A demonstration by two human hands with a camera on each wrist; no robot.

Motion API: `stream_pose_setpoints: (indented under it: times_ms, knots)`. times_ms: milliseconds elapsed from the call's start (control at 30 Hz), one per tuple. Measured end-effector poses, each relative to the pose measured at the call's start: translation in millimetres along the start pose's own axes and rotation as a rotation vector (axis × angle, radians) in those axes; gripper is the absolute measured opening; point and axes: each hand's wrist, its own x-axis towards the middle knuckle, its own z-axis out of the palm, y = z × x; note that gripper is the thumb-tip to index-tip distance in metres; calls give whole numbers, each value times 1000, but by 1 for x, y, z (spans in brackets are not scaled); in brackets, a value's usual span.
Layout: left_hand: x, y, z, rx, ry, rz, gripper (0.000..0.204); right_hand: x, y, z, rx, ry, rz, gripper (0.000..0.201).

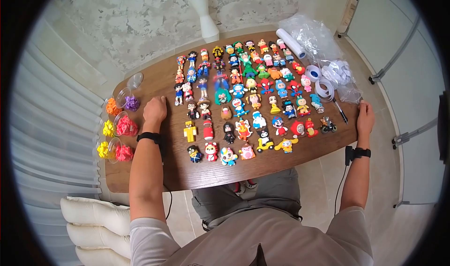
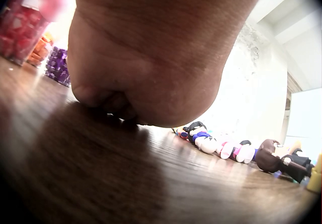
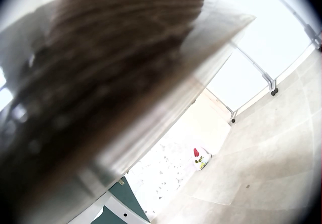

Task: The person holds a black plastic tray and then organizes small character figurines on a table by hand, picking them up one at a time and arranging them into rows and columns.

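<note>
My left hand (image 1: 155, 110) rests on the brown wooden table (image 1: 140, 170) with its fingers curled under and nothing in it; the left wrist view shows the folded fingers close up against the wood. Just left of it stand clear cups of folded paper pieces, among them red pieces (image 1: 125, 125) and purple pieces (image 1: 131, 103). To its right lie rows of small toy figures, the nearest a dark-haired figure (image 1: 179, 93). At the table's right edge is my right hand (image 1: 365, 119), near a black pen (image 1: 341, 112); I cannot tell how its fingers are bent.
Toward the back right lie a white roll (image 1: 290, 43), a clear plastic bag (image 1: 311, 36), tape rolls (image 1: 324, 89) and crumpled white strips (image 1: 336, 72). A cream cushioned seat (image 1: 96, 219) stands front left. Wheeled white boards (image 1: 403, 46) stand on the right.
</note>
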Motion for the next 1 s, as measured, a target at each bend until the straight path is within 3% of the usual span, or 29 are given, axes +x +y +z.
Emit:
stream_pose_setpoints:
  times_ms: [600, 1000]
  knots:
    - [2, -1, 1, 25, -13, 3, 50, 1, 5, -1, -35, -2, -17, 42]
    - [11, -14, 10, 40, -26, 137, 50, -1, -1, -5, 35, -28, 9, 42]
